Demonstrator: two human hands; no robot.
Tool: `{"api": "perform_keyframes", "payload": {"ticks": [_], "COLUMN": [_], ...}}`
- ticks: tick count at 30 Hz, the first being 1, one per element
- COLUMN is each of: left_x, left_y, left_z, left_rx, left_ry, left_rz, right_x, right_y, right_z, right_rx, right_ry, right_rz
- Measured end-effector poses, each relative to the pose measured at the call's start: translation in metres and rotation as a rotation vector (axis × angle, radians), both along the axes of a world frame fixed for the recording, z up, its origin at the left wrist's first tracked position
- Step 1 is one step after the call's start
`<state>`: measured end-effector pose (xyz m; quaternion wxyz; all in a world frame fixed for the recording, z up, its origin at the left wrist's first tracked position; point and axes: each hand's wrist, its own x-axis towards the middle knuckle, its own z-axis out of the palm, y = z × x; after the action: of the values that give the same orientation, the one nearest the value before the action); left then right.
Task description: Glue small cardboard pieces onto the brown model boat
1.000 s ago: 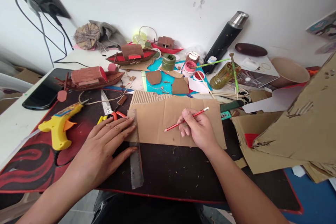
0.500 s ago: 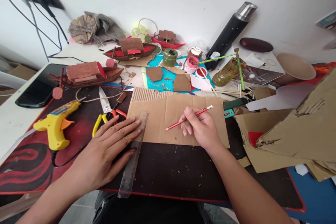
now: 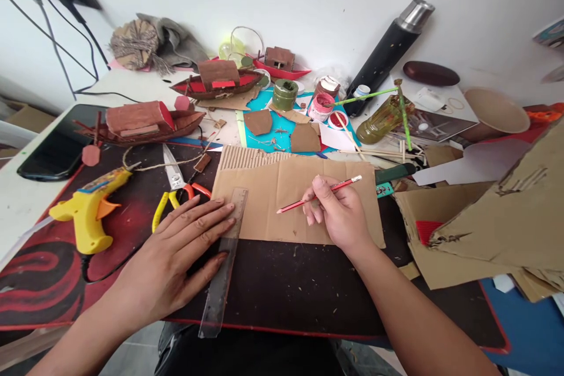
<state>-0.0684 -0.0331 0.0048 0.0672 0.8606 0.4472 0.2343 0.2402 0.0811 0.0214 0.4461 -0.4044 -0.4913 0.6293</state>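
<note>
My left hand lies flat with fingers stretched out, its fingertips on the edge of a clear ruler. The ruler slants across the left part of a brown cardboard sheet and sticks out over the near edge of the dark mat. In my right hand a red and black pencil is pinched, its tip pointing left over the cardboard. Whether the tip touches the sheet I cannot tell. Yellow and orange handled scissors lie just beyond my left hand.
A yellow glue gun lies on the mat at left. Model boats and paint jars stand behind the cardboard. A black flask leans at the back right. Bent cardboard rises on the right.
The view has shifted slightly. Both hands keep nearly the same pose; the ruler and the pencil have hardly moved.
</note>
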Motion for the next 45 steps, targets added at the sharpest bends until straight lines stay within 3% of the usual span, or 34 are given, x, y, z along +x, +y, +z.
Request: {"api": "perform_keyframes", "payload": {"ticks": [5,11,18,45], "left_x": [0.001,0.001,0.001,-0.001], "left_y": [0.001,0.001,-0.004,-0.004], "left_z": [0.000,0.000,-0.001,0.000], "left_rx": [0.006,0.007,0.027,-0.008], "left_ry": [-0.010,-0.027,-0.077,-0.123], "left_rz": [-0.001,-0.007,0.009,-0.050], "right_x": [-0.005,-0.029,-0.059,-0.053], "right_y": [-0.005,-0.007,0.012,0.007], "right_z": [0.005,0.014,-0.001,-0.003], "right_rx": [-0.050,-0.104,-0.085,-0.072], "right_ry": [0.034,0.120,0.150,0.158], "right_rz": [0.001,0.140,0.105,0.167]}}
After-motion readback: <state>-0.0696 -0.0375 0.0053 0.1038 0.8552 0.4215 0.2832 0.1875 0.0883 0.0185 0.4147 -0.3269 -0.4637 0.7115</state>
